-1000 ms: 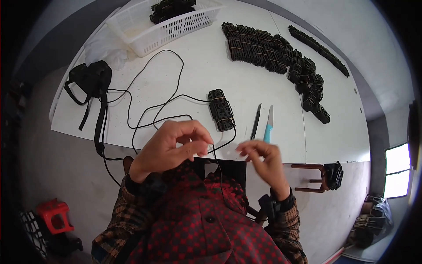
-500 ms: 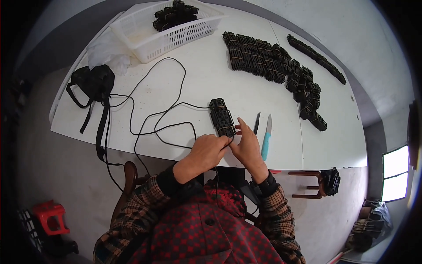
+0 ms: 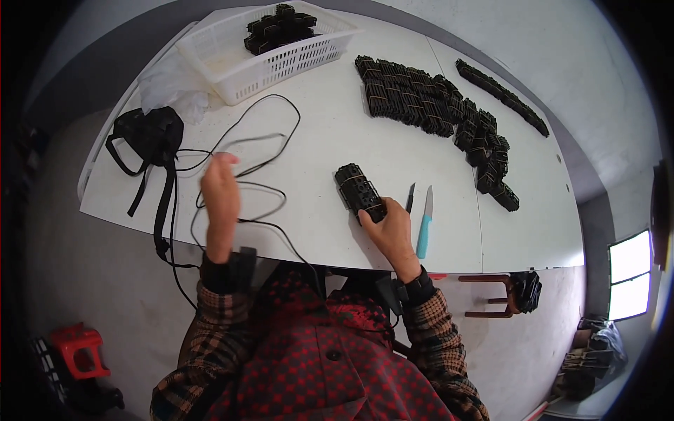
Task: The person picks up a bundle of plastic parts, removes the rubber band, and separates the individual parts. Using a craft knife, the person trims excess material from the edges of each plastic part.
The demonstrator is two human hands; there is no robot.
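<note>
My right hand [image 3: 390,234] is closed round the near end of a bundle of black plastic parts [image 3: 357,185], thumb on its left side and fingers on its right. Tan bands cross the bundle, which rests tilted on the white table [image 3: 309,144]. To the left, my left hand [image 3: 221,200] is raised edge-on above a loose black cable [image 3: 286,140]. Motion smears its fingers, so whether it grips the cable is unclear. Right of my right hand lie a knife with a turquoise handle [image 3: 423,235] and a thin black-handled blade [image 3: 410,196].
A white slotted basket [image 3: 242,88] at the back left holds more black bundles. Several banded bundles [image 3: 407,98] stand in rows at the back right. A black strapped bag [image 3: 151,133] and clear plastic [image 3: 175,91] lie at the left. A wooden stool [image 3: 488,313] stands beyond the near edge.
My left hand has left the bundle and swung left, and the cable has shifted left with it. My right hand has taken hold of the bundle's near end, and the bundle has tilted slightly.
</note>
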